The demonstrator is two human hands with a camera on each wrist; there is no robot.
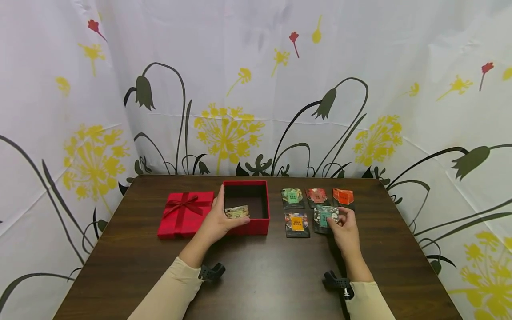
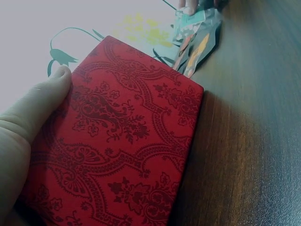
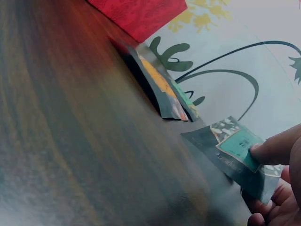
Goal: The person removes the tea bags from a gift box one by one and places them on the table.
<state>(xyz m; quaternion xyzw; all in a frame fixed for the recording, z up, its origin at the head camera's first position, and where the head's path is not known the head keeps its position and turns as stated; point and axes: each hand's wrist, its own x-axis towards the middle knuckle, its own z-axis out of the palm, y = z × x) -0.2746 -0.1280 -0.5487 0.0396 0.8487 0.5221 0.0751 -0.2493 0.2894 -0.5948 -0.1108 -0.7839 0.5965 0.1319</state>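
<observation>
My left hand [image 1: 218, 218] holds the open red box [image 1: 256, 227] at its left front corner. The thumb lies along the front rim and the fingers run along the left side; in the left wrist view the thumb shows against the patterned red wall [image 2: 117, 117], the other fingers hidden. A cream-and-green packet [image 1: 237, 212] is inside the box near the front. My right hand [image 1: 346, 231] pinches a dark packet with a teal label [image 1: 323, 218] between thumb and fingers. That packet tilts up off the table in the right wrist view [image 3: 237, 148].
A red lid [image 1: 186, 215] with a ribbon bow lies left of the box. Near the right hand lie packets with green [image 1: 293, 198], pink [image 1: 317, 197], orange [image 1: 343, 197] and yellow [image 1: 297, 224] labels. A flowered curtain [image 1: 256, 89] hangs behind the wooden table [image 1: 264, 275].
</observation>
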